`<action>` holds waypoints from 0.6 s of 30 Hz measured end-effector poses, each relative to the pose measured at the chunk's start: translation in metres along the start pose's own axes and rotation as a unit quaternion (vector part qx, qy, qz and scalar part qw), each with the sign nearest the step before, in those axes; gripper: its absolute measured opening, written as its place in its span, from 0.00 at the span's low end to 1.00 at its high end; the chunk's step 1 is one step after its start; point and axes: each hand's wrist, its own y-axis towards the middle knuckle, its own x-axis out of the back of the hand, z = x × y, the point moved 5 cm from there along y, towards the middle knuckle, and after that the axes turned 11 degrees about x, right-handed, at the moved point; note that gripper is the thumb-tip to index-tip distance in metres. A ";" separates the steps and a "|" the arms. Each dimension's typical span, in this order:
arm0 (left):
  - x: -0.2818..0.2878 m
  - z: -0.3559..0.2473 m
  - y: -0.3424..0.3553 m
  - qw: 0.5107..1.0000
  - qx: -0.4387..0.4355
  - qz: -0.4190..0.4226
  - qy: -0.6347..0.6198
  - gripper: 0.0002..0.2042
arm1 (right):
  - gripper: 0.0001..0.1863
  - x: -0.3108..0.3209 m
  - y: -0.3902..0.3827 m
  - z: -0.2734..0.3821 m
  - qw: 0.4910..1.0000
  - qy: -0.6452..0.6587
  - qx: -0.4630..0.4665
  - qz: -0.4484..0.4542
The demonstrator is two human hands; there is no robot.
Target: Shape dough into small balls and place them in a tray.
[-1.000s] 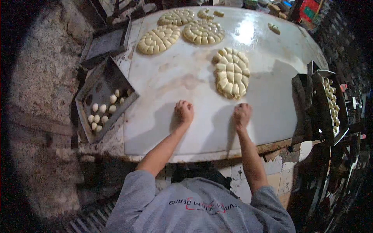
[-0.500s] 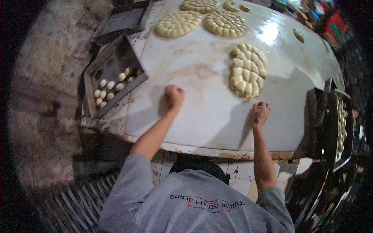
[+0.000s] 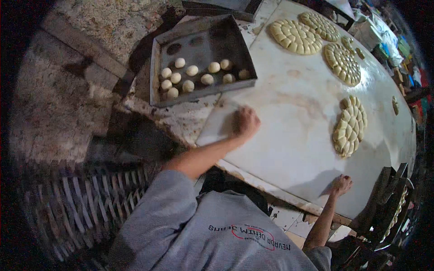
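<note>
My left hand (image 3: 247, 123) is curled with its knuckles up, low on the pale tabletop (image 3: 280, 149), just in front of a dark metal tray (image 3: 203, 93). Several round dough balls (image 3: 191, 70) lie in that tray. Farther right, my right hand (image 3: 342, 184) is also closed against the tabletop, below a flattened slab of dough (image 3: 350, 126) pressed into joined pieces. Whatever is under or inside either hand is hidden by the fingers.
Toward the back lie more divided dough rounds (image 3: 296, 37) and small dough scraps (image 3: 395, 105). Another dark tray (image 3: 221, 8) stands beyond the first. At the right edge, a tray with dough pieces (image 3: 398, 212) sits by the table. Slatted wood (image 3: 86, 203) is at lower left.
The view has swung left, so the table and trays appear shifted to the right and tilted. Both hands remain closed on the tabletop, now farther apart in depth within the picture.
</note>
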 end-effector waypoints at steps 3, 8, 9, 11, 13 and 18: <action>0.015 -0.007 -0.032 0.962 -0.170 0.213 -0.019 0.08 | 0.12 -0.024 -0.026 0.003 0.987 -0.017 0.028 0.160; 0.118 0.068 0.076 0.828 0.008 0.460 -0.321 0.12 | 0.20 0.020 -0.055 0.125 0.883 0.206 -0.097 0.410; 0.142 0.089 0.118 0.895 -0.076 0.202 -0.391 0.12 | 0.20 0.032 -0.053 0.177 0.809 0.370 -0.112 0.443; 0.156 0.147 0.188 0.919 0.021 0.024 -0.393 0.13 | 0.22 0.075 -0.034 0.309 0.657 0.558 -0.039 0.505; 0.177 0.172 0.225 0.930 -0.020 -0.089 -0.356 0.13 | 0.19 0.132 0.001 0.427 0.661 0.596 0.125 0.439; 0.133 0.269 0.210 0.929 0.022 -0.246 -0.275 0.13 | 0.22 0.228 0.074 0.650 0.652 0.719 0.241 0.002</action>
